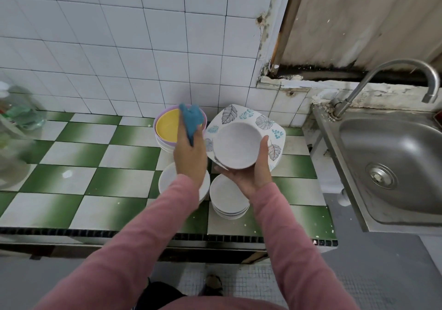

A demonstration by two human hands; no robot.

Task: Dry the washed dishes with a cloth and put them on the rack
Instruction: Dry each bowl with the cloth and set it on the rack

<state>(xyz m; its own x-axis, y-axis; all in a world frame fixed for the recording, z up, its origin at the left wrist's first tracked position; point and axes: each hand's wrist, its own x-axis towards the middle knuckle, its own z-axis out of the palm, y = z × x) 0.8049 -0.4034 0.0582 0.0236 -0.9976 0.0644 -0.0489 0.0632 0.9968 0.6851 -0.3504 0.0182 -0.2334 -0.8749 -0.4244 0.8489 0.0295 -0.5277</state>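
My right hand holds a small white bowl tilted toward me, thumb on its right rim and fingers under it. My left hand grips a blue cloth, raised just left of the bowl and not touching it. Behind the bowl stands a stack of square white plates with leaf prints. Below my hands are two stacks of white bowls, one on the left partly hidden by my left wrist and one on the right. No rack is in view.
A stack of coloured bowls, yellow inside lilac, stands at the tiled wall. The green-and-white tiled counter extends left to a blurred plastic bottle. A steel sink with a curved tap lies to the right.
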